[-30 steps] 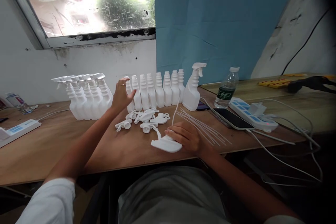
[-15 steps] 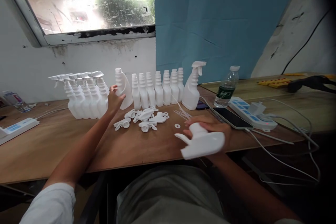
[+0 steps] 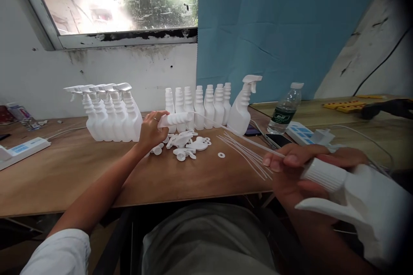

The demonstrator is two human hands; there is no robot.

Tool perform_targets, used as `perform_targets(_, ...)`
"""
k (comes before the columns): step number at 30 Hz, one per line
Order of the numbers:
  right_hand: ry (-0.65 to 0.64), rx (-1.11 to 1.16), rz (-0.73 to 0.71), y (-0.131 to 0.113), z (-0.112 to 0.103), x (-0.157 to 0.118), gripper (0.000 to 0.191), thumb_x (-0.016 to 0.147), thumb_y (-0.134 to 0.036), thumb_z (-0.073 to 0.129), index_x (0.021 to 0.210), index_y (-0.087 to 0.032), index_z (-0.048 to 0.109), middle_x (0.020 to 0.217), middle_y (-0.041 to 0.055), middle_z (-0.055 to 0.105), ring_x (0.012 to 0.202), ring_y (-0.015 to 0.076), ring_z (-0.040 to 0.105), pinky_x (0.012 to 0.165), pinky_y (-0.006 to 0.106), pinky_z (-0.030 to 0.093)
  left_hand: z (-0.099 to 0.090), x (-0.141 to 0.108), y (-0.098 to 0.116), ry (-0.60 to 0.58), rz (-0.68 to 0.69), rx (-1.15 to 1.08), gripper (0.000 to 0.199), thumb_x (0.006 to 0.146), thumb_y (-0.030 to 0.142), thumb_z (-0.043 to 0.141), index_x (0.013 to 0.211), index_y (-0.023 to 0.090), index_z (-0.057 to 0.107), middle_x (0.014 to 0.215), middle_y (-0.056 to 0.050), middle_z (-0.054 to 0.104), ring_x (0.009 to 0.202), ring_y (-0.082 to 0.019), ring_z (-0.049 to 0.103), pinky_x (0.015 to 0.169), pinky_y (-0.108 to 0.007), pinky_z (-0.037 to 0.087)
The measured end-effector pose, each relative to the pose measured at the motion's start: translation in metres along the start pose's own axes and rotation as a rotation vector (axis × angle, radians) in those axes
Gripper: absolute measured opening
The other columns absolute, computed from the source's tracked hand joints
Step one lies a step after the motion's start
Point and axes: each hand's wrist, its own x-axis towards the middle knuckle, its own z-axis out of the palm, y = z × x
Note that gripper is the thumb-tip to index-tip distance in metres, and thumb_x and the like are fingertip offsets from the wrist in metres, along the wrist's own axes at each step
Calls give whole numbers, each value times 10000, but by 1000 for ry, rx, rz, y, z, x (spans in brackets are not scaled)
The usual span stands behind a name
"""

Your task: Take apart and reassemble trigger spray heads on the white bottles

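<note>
My left hand (image 3: 154, 131) is wrapped round a white spray bottle (image 3: 177, 119), tipped on its side with its open neck pointing right. In my right hand (image 3: 290, 167) is a white trigger sprayer head (image 3: 351, 200), close to the camera at lower right. A thin dip tube (image 3: 232, 133) runs from my right fingers leftward to the bottle's mouth; whether its tip is inside I cannot tell. Loose sprayer heads (image 3: 182, 142) lie in a pile below the bottle. Several spare tubes (image 3: 247, 154) and a white ring washer (image 3: 221, 155) rest on the table.
Several uncapped white bottles (image 3: 209, 107) stand in a row at the back. Capped spray bottles (image 3: 112, 116) are grouped at left, and one more (image 3: 240, 107) stands right of the row. A water bottle (image 3: 285, 109), phone (image 3: 278, 140) and power strip (image 3: 300, 133) lie at right.
My left hand has lifted the bottle from upright and tilted it rightward. My right hand has moved right and closer with the sprayer head, its tube now stretching to the bottle's neck.
</note>
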Motion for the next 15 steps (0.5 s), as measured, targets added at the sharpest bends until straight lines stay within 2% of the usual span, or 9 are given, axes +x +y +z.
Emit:
perform_targets(2,89,170,6,1,2,1,329,782,-328,741,1083,-404,635,744,15,569,543,173,532,463,399,519,0,-1,-1,-1,9,6,430,687,100,530,1103,205,566,1032,-42,657,972,-228,601,923,-366,442)
perform_targets(4,102,253,-32,3,2,1,335,752,-264,771,1055,-358,666,727,13,573,541,165,542,438,383,513,2,-1,-2,-4,12,4,430,690,96,527,1104,204,565,1030,-44,655,973,-228,601,920,-362,437)
perform_targets(7,100,250,-82,5,-3,0,370,735,-241,778,1075,-343,672,706,9,564,534,164,552,405,374,499,3,-2,-5,-1,4,-10,424,693,96,524,1102,200,569,1020,-48,650,960,-230,600,882,-357,446)
perform_targets(10,134,231,-30,3,-2,0,350,739,-253,779,1051,-370,674,714,10,560,560,171,563,438,381,518,3,-2,-3,7,5,-11,423,691,94,519,1098,200,564,1028,-49,655,966,-232,598,876,-361,448)
perform_targets(15,101,317,34,-3,13,7,284,775,-265,758,1033,-339,667,748,20,577,566,167,559,482,386,519,-1,-5,12,14,141,-4,443,693,96,519,1121,206,545,1091,-51,661,1013,-232,595,909,-368,441)
